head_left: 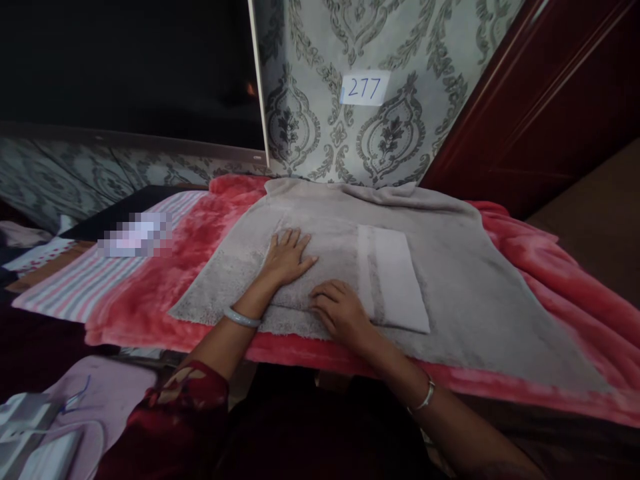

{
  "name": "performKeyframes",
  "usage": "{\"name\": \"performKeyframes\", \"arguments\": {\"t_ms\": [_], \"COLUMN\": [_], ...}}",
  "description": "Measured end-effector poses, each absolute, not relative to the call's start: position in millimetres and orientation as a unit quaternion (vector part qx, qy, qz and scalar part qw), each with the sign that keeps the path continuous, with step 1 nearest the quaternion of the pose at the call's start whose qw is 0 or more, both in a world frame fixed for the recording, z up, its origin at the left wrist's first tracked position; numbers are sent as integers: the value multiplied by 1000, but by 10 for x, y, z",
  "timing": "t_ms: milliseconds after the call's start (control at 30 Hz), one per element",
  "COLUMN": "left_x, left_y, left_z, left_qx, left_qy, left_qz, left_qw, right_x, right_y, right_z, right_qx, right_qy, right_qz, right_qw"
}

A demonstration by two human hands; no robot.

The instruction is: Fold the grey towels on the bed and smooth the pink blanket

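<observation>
A grey towel (450, 267) lies spread over a red fleece blanket (200, 240) on a raised surface. Part of the towel is folded over into a smaller panel with a pale border band (395, 280). My left hand (287, 257) lies flat, fingers apart, on the left part of that folded panel. My right hand (340, 310) rests on the panel's near edge with its fingers curled at the fold; whether it grips the cloth is unclear. Each wrist carries a bangle.
A striped pink and white cloth (85, 280) lies left of the blanket. Patterned wallpaper with a paper tag reading 277 (364, 88) stands behind. A dark red wooden door (550, 100) is at right. Pale cloth and white items (60, 427) sit low left.
</observation>
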State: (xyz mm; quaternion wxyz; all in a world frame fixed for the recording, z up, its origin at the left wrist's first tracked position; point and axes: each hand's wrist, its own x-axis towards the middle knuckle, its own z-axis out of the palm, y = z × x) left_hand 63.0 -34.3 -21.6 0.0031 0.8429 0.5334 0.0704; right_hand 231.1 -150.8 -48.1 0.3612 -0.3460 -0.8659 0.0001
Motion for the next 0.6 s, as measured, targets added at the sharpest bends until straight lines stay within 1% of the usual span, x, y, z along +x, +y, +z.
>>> {"name": "performKeyframes", "arguments": {"t_ms": [133, 200, 333, 433, 533, 600], "left_x": [624, 625, 642, 629, 536, 439], "left_y": [-351, -359, -356, -348, -442, -615], "left_z": [-212, -214, -218, -193, -150, -149], "left_qx": [843, 843, 844, 846, 851, 856], "left_qy": [533, 533, 530, 521, 492, 453], "left_qz": [75, 77, 85, 113, 181, 245], "left_qw": [10, 13, 12, 4, 8, 34], "right_x": [2318, 2333, 2340, 2306, 2272, 2267], "right_y": [-1564, -1590, -1597, -1577, -1554, -1535], "right_z": [-483, -488, -482, -448, -414, -404], "right_qx": [-366, -376, -402, -402, -417, -444], "right_qy": [-821, -805, -785, -780, -777, -758], "right_qz": [85, 110, 156, 169, 192, 228], "right_qw": [430, 446, 446, 449, 431, 419]}}
